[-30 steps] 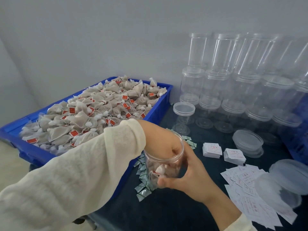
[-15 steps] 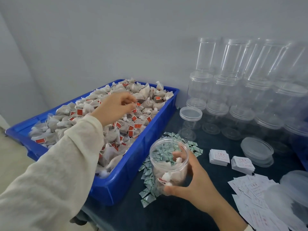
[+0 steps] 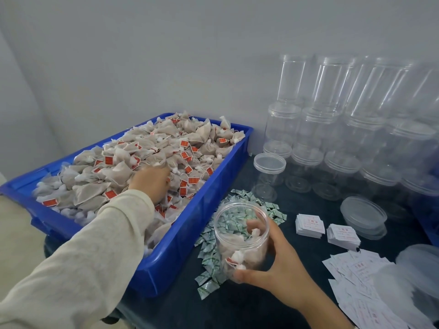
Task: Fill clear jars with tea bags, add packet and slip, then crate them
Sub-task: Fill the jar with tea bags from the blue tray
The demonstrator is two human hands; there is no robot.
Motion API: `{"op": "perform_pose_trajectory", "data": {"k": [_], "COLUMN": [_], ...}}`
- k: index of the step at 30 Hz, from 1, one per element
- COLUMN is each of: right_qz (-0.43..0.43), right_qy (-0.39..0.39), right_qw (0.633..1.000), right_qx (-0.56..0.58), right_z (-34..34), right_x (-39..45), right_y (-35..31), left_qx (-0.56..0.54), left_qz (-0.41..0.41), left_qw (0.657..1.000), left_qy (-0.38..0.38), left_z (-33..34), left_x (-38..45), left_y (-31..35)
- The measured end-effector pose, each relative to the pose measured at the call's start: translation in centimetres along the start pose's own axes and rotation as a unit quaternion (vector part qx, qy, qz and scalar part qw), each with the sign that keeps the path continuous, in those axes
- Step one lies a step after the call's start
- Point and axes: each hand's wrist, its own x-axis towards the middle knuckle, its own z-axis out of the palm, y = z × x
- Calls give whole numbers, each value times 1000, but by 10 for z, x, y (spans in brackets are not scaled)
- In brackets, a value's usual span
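A blue tray at the left holds a heap of tea bags with red tags. My left hand reaches into the middle of the heap, its fingers curled down among the bags and their tips hidden. To the right of the tray my right hand grips an open clear jar standing on the dark table. Thumb and fingers wrap its lower wall. A few tea bags lie at the jar's bottom.
Small green-and-white packets are scattered around the jar. Two stacks of paper slips and loose slips lie to the right. Stacked empty lidded jars stand at the back right, and loose lids lie in front of them.
My left hand left the jar, crossed to the tray and sank into the tea bags. My right hand keeps hold of the jar.
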Motion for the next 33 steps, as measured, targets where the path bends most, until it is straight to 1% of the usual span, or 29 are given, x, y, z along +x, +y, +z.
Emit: {"op": "perform_pose_trajectory", "data": {"k": [2,5,9,12,14,18,22,25,28,30,31,33], "right_qz": [1,0,-3,-3,-2,3,4,3,1,2,2,3], "right_qy": [1,4,11,11,9,3,6,9,10,8,7,4], "right_qw": [1000,1000,1000,1000,1000,1000,1000,1000,1000,1000,1000,1000], "right_qx": [-3,-8,-7,-5,-4,1,-5,-7,-9,-9,-8,-8], "right_z": [0,-1,-2,-3,-2,-1,-2,-4,-5,-4,-4,-3], "right_x": [0,-1,-2,-3,-4,-4,-5,-6,-6,-5,-4,-4], "right_y": [1,2,4,5,6,6,6,7,7,8,8,9], "left_qx": [67,122,158,169,189,214,206,211,180,130,83,-65], "left_qz": [3,6,0,-5,-11,-26,-41,-33,-20,-4,5,17], "left_qw": [998,992,987,984,980,975,977,977,983,990,995,993], "left_qy": [-14,-17,-17,-52,-62,-58,-29,-7,15,46,63,92], "left_z": [-1,0,0,-1,-2,-5,-8,-11,-12,-12,-12,-13], "left_x": [0,1,-3,-7,-10,-13,-14,-15,-16,-16,-16,-15], "left_y": [4,7,9,13,17,21,20,17,14,13,13,15]}}
